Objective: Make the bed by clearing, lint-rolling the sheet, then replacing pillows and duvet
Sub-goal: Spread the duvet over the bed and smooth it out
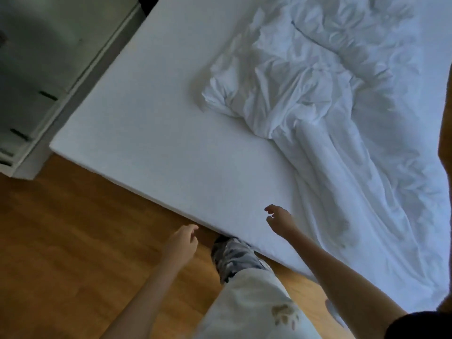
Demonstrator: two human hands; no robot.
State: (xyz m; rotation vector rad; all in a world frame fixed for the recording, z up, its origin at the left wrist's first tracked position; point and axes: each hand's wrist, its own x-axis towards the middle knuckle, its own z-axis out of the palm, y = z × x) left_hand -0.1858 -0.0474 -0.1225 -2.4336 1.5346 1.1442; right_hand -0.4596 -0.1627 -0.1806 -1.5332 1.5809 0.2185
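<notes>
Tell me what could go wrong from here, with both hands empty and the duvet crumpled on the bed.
The duvet still covers much of the sheet, so rolling now would likely miss that area. Neither the left hand nor the right hand holds a lint roller, and none is in view. One foot sits close against the bed edge, a possible trip.

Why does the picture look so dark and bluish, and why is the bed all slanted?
In the head view the light is dim and cool, so the white sheeted mattress and the crumpled white duvet look blue-grey; the wide-angle lens and tilted head make the bed's edge run slanted; the picture is a little soft, with the left hand and right hand slightly blurred and in shadow.
</notes>
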